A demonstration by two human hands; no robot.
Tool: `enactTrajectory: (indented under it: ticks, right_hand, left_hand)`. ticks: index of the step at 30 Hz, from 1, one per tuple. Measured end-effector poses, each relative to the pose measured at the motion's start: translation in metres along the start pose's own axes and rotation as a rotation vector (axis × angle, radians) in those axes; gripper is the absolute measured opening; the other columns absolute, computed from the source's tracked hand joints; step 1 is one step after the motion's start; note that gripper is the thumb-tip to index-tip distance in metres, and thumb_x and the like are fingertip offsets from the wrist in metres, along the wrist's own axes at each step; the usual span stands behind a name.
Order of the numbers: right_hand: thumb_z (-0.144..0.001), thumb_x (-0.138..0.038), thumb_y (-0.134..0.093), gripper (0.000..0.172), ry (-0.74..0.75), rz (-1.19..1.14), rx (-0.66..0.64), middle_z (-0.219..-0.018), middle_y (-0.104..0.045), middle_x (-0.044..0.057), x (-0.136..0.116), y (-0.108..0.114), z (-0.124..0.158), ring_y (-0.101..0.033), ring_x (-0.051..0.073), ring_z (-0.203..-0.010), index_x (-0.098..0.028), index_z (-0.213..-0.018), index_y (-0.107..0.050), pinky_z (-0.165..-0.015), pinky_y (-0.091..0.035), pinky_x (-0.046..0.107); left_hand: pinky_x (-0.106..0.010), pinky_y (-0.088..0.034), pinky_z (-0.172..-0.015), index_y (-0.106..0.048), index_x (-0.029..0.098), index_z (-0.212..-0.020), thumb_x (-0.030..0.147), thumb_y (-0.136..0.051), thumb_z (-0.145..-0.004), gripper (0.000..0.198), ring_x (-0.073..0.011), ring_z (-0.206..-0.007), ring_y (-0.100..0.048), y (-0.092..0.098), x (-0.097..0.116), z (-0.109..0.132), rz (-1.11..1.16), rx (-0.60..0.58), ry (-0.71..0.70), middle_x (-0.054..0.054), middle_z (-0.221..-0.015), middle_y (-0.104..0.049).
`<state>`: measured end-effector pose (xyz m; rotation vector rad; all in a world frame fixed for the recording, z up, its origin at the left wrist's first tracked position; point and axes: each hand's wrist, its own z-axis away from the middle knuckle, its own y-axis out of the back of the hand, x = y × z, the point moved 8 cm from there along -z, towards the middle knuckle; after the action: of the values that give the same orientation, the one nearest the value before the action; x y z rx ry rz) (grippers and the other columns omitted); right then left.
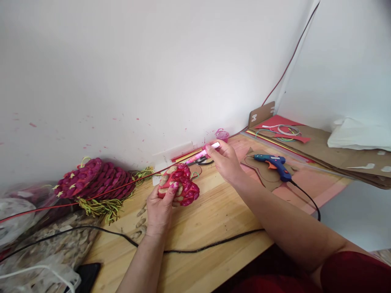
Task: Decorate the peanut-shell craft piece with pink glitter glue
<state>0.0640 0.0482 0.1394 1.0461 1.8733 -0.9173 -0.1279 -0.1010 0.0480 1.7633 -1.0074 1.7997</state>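
Between the thumb and fingers of my left hand (160, 207) is a red peanut craft piece (180, 185), held up over the table. Peanuts cover its face; those on the right are glossy magenta, while those on the left keep their tan shell colour. My right hand (224, 160) pinches a pen-shaped pink tool with a white end (215, 145), above and right of the craft piece and apart from it. Whether it is a marker or a brush I cannot tell. Several loose peanuts (141, 222) lie on the wooden table (210, 215) near my left wrist.
A stack of magenta peanut pieces (97, 177) with yellow-green cords stands at left, beside plastic bags (45, 244). A small pink cup (222, 134) stands by the paint-spotted wall. A blue glue gun (273, 162) lies on cut cardboard at right. A black cable (210, 245) crosses the table.
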Motion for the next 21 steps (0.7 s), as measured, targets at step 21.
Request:
enactTrajectory:
  ticks: [21]
  right_hand:
    - [-0.073, -0.057, -0.080, 0.040, -0.054, -0.085, 0.005, -0.069, -0.058, -0.003, 0.0003, -0.0006, 0.0000, -0.051, 0.012, -0.068, -0.021, -0.073, -0.062, -0.064, -0.043, 0.026]
  left_hand:
    - [-0.030, -0.060, -0.053, -0.070, 0.018, -0.110, 0.054, -0.090, -0.065, 0.062, -0.0203, -0.057, -0.072, -0.0009, -0.0002, 0.0000, -0.009, -0.022, 0.005, -0.002, -0.076, -0.077]
